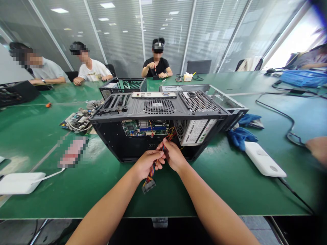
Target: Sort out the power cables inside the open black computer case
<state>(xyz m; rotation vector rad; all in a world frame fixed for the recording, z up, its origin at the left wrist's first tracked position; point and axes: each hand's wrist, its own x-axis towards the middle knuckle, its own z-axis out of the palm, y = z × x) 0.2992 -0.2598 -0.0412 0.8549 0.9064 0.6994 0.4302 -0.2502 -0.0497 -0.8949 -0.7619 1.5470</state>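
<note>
Both my hands are closed around a bundle of coloured power supply cables (152, 172) in front of an open black computer case (109, 143). My left hand (149, 162) grips the bundle, and a black multi-pin connector (149, 186) hangs below it. Just beside it, my right hand (174, 154) pinches the cables higher up, near the case opening. The wires run back to a power supply (200, 132) with a white label, mounted at the right inside the case. A green motherboard (138, 128) shows inside at the left. My fingers hide part of the bundle.
Blue gloves (241, 136) and a white power bank-like block (264, 159) lie to the right. Loose circuit boards (80, 119) and a blurred-out phone-shaped item (73, 152) are at left. More cases stand behind. Several people sit around the green table (102, 197); a blurred hand (318, 149) shows far right.
</note>
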